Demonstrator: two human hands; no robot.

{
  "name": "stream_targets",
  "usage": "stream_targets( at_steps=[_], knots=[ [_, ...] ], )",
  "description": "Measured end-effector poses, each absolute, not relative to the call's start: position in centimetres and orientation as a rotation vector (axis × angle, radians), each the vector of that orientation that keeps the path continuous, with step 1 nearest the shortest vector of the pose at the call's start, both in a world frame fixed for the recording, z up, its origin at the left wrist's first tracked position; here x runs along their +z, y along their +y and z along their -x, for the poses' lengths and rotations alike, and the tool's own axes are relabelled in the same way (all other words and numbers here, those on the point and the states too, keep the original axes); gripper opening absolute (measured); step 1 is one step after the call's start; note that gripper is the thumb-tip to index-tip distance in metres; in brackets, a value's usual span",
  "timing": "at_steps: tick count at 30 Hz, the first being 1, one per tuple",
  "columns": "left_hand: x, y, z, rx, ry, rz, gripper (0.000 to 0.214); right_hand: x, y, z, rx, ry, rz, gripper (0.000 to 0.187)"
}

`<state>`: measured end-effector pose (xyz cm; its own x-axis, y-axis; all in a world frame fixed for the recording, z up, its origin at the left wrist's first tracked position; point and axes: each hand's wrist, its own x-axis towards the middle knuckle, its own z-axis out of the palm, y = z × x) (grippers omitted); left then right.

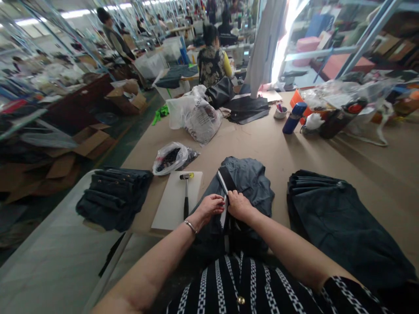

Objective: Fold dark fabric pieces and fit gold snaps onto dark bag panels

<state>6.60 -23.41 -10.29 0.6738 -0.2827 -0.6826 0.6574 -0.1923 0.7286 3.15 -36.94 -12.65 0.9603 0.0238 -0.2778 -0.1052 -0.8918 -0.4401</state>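
A dark grey garment point(253, 176) lies bunched on the table right in front of me. Across it runs its band point(225, 181), black with a white strip along the edge. My right hand point(240, 205) is closed around the band's right side, fingers bent over it. From the left, my left hand point(209, 208) meets the white strip with its fingers drawn together at the edge; its fingertips are partly hidden. Left of the garment, a hammer point(186, 192) with a yellow-tipped head and black handle rests on a white board point(166, 205).
Folded dark garments are stacked at left point(113, 196) and right point(340, 218). Beyond the board sits an open plastic bag point(172, 159) of small dark pieces. Farther back are a filled white bag point(201, 117), a blue flask point(294, 117) and a small cup point(280, 112). Other people sit beyond.
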Motion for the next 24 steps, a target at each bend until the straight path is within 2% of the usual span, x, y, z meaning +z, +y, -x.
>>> stream_targets(
  at_steps=[5,12,17,24],
  knots=[
    [-10.5,-23.2,-6.0,-0.849,0.291,-1.541,0.018,-13.6,-40.1,-4.7,0.395,0.197,2.498,0.015],
    [-8.4,-26.9,-6.6,-0.855,0.184,-1.423,0.035,-11.1,-44.0,-2.3,0.246,0.238,2.129,0.025],
    [-6.1,-30.2,-6.1,-0.846,0.193,-1.365,0.026,-9.6,-43.3,0.3,0.135,0.314,1.951,0.033],
    [-3.8,-31.4,-5.3,-0.806,0.020,-1.295,0.030,-6.4,-46.2,0.1,-0.075,0.415,1.933,0.019]
  ],
)
